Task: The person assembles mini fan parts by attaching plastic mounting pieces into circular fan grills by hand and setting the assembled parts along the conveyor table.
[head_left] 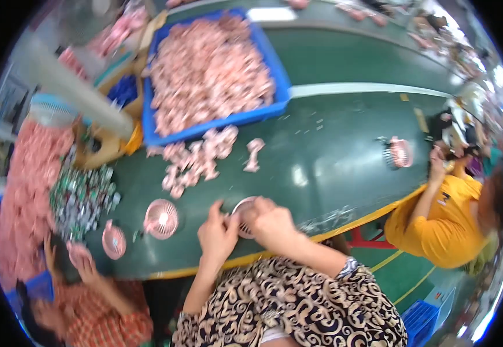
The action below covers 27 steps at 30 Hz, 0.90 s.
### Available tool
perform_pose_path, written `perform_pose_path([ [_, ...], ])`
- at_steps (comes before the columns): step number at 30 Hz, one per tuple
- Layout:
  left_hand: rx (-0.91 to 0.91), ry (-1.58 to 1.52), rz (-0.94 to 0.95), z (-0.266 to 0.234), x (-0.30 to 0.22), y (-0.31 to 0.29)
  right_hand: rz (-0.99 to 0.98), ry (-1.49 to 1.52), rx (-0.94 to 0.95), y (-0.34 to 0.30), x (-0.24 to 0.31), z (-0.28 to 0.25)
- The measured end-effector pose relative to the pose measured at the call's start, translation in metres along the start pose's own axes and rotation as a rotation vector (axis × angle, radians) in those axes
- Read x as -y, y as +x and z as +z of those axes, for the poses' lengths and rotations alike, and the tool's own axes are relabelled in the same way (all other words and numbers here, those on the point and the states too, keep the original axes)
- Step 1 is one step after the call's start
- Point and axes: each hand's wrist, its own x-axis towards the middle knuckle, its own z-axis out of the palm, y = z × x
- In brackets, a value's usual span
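Two hands meet at the near edge of the green worktable [332, 168]: the left hand [216, 231] and right hand [271, 222] both grip a round pink fan grille [244, 215], fingers curled about its rim. Because the grille sits just inside the yellow-edged border, a slip could probably drop it off the table. Just to the left lie two more pink fan grilles [160, 218], near a neighbouring worker's hands. Farther in, loose pink plastic parts [196, 159] spread from the blue crate [274, 63]; crowding may let pieces mix or slide.
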Motion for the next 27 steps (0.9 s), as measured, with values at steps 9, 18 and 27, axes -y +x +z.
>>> perform_pose_path([
  [9, 0.037, -0.236, 0.019, -0.006, 0.013, -0.007, -0.078, 0.372, -0.131, -0.030, -0.020, 0.000],
  [18, -0.428, 0.335, 0.077, -0.074, 0.048, -0.034, 0.520, -0.156, -0.463, -0.040, -0.108, -0.067],
  [27, 0.072, -0.055, 0.075, -0.059, -0.003, -0.037, 0.255, 0.269, -0.250, 0.036, -0.094, -0.031],
])
